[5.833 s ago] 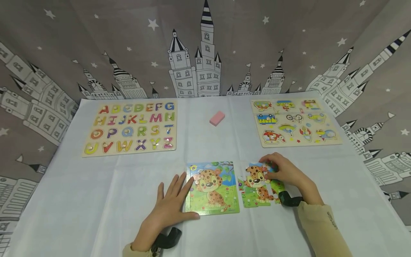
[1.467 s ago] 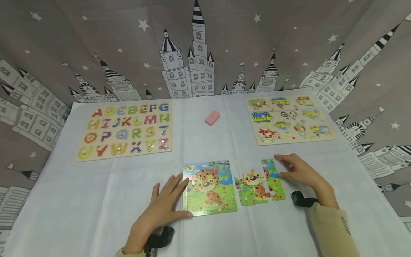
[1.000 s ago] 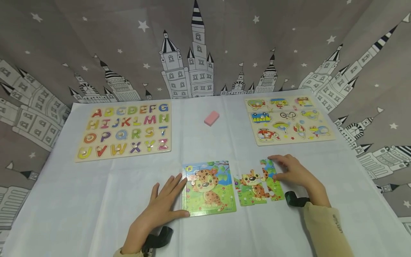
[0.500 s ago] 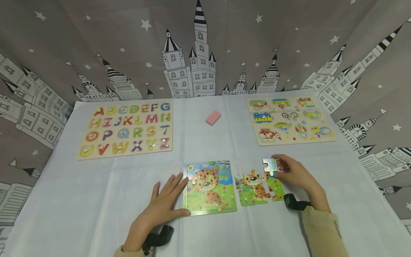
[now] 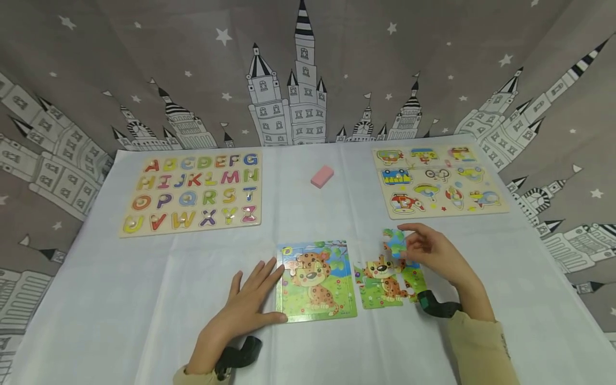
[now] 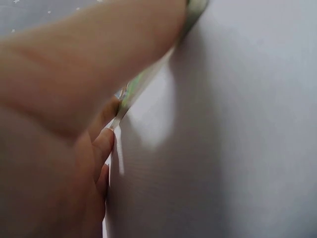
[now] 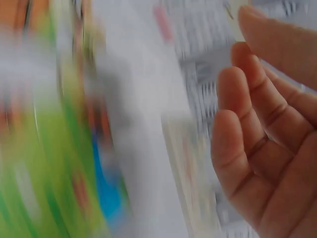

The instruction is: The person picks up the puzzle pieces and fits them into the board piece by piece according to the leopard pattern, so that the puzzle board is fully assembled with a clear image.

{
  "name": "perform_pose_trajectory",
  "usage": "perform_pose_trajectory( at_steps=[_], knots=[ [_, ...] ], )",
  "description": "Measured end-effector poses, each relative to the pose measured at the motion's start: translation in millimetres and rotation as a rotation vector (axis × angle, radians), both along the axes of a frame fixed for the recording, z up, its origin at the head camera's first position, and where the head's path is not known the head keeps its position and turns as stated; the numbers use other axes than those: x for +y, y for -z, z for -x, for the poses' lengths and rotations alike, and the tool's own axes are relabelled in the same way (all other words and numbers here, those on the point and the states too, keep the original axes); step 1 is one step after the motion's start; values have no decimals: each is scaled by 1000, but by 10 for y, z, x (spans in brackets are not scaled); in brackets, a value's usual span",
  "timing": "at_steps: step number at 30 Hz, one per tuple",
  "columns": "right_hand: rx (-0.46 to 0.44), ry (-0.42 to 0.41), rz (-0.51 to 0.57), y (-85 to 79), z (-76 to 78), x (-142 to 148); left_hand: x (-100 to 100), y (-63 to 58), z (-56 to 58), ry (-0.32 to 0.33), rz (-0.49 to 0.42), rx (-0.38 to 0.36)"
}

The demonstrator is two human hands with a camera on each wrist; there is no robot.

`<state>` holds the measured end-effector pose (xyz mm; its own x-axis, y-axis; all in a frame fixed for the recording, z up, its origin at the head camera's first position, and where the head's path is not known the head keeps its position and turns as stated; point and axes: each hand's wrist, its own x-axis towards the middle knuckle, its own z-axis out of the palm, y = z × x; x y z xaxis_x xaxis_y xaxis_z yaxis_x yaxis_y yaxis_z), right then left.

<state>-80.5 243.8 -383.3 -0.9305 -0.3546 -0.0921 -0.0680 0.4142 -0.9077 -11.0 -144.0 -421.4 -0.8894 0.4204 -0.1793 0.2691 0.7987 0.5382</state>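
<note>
My left hand [image 5: 245, 306] lies with straight spread fingers against the left edge of a square leopard puzzle board [image 5: 320, 307]; the thumb touches its lower left corner. Puzzle pieces fill part of the board's top left, over a matching printed picture. My right hand [image 5: 433, 252] pinches a puzzle piece [image 5: 395, 240] with blue sky and green leaves, raised above a partly joined group of leopard puzzle pieces [image 5: 385, 286]. In the right wrist view the curled fingers [image 7: 230, 129] show beside blurred pieces, and the pinch itself cannot be made out.
An alphabet peg board [image 5: 192, 195] lies at the back left. A vehicle peg board [image 5: 440, 184] is at the back right. Between them sits a pink block [image 5: 322, 176]. A white cloth [image 5: 120, 310] covers the table, and a castle-print curtain [image 5: 192, 43] hangs behind.
The leopard's head-top piece went from the right group onto the board. My right hand then lifted the sky-and-leaves piece, tilting it and moving it leftward and up. The left hand stays put.
</note>
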Motion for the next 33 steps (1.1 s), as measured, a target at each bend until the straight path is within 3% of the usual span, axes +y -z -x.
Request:
perform_pose_trajectory(
  at_steps=[6, 9, 12, 20, 33],
  knots=[
    [-87, -128, 119, 73, 23, -609, -3, -15, 12, 2, -10, -4],
    [-119, -138, 76, 155, 29, -830, 4, -17, 22, 7, -30, -19],
    [-95, -127, 5, 234, 23, -955, 10, -7, 23, 8, -26, -27],
    [48, -132, -133, 331, 0, -1050, -9, 29, 13, -6, -7, -5],
    [63, -94, -165, 363, 18, -1072, -4, 37, 22, -3, -6, -10]
  ],
)
